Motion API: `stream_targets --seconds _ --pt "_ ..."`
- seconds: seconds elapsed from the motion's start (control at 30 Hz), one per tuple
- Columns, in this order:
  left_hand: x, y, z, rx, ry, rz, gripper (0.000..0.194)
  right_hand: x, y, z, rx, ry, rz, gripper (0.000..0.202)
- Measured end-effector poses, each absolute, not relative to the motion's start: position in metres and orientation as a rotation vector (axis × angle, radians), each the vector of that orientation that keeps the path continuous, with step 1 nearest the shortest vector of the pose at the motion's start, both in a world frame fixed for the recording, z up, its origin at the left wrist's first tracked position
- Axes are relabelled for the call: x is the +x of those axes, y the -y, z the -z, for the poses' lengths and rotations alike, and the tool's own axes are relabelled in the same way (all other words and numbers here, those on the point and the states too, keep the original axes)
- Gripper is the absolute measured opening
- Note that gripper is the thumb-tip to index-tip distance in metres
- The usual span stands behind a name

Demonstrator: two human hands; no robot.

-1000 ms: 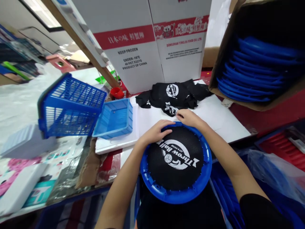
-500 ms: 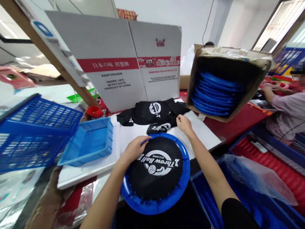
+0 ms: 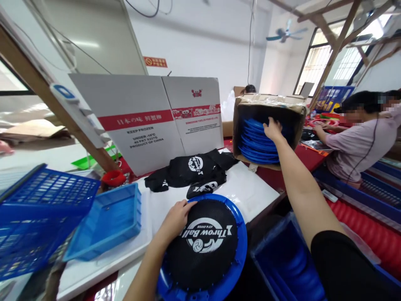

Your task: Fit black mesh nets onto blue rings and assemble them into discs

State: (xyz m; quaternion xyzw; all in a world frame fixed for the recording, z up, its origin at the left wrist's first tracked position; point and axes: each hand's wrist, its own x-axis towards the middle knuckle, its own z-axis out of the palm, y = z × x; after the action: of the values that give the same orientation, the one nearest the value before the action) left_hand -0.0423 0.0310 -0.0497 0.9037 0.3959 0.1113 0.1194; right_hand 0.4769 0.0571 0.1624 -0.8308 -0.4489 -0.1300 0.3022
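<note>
In the head view, a round blue plastic ring [image 3: 240, 240] carries black mesh [image 3: 203, 267] printed "Throw Ball" in white. My left hand [image 3: 176, 219] grips its upper left rim, with the forefinger lying over the edge. Up at the right, my right hand [image 3: 273, 128] reaches in front of an opened cardboard carton [image 3: 296, 125]. Its fingers are apart and nothing shows in them. Inside that carton lies a stack of blue rings [image 3: 257, 146], just below and left of the right hand. Black printed mesh pieces [image 3: 184, 170] lie in a heap beyond the held ring.
A white carton panel [image 3: 144, 104] stands behind the mesh heap. At left are a shallow blue tray [image 3: 106, 221], a blue basket [image 3: 46, 209] and a red round item [image 3: 113, 178]. A blue bin [image 3: 282, 255] and red rings [image 3: 354, 221] lie right. A co-worker [image 3: 365, 129] sits beyond.
My right hand has moved from beside the mesh heap up and right to the carton of blue rings, its fingers opening. My left hand stays on the ring's rim. The view has tilted upward.
</note>
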Motion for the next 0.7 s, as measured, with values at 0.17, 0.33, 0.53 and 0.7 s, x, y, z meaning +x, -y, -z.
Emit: stream_targets --seconds 0.17,0.33,0.53,0.7 --pt "-0.042 -0.03 0.048 2.612 -1.155 -0.345 0.055 0.491 -0.046 -0.168 -2.255 1.345 0.257 0.045" --pt "-0.044 -0.03 0.05 2.603 -1.146 -0.395 0.054 0.487 -0.028 -0.175 -2.201 1.436 0.343 0.049" --pt "-0.033 -0.026 0.036 2.611 -1.188 -0.41 0.052 0.418 0.043 -0.132 -1.75 1.79 0.598 0.044" --pt "-0.052 0.005 0.012 2.492 -1.265 -0.703 0.036 0.307 0.168 -0.055 -1.16 2.339 0.408 0.048"
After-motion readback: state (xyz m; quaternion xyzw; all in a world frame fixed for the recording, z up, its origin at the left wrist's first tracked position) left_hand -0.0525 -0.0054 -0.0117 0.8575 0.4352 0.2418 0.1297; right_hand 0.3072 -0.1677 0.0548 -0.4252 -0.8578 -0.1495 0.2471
